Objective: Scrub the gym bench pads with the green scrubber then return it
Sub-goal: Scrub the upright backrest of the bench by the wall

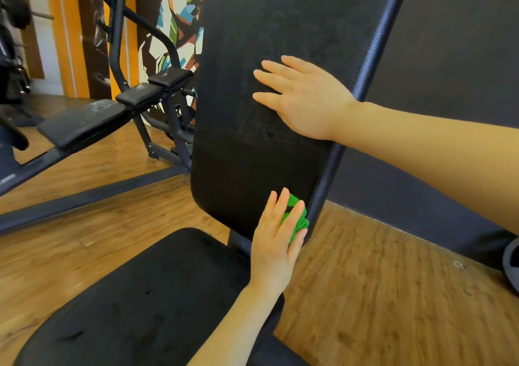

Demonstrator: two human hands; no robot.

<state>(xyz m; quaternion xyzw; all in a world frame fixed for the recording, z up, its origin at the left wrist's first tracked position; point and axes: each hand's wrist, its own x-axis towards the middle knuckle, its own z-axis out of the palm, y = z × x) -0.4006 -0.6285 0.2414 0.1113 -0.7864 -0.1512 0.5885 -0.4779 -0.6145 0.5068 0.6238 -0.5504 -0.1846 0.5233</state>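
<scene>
I see the green scrubber (296, 219), a crumpled mesh pad, pressed against the lower right corner of the black backrest pad (269, 84), which stands steeply tilted. The backrest's lower band looks darker than its mottled upper area. The black seat pad (134, 304) lies just below.

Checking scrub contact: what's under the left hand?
The green scrubber, pressed by the left hand against the back pad's lower right corner. Fingers cover much of it; the pad surface beneath is hidden.
</scene>
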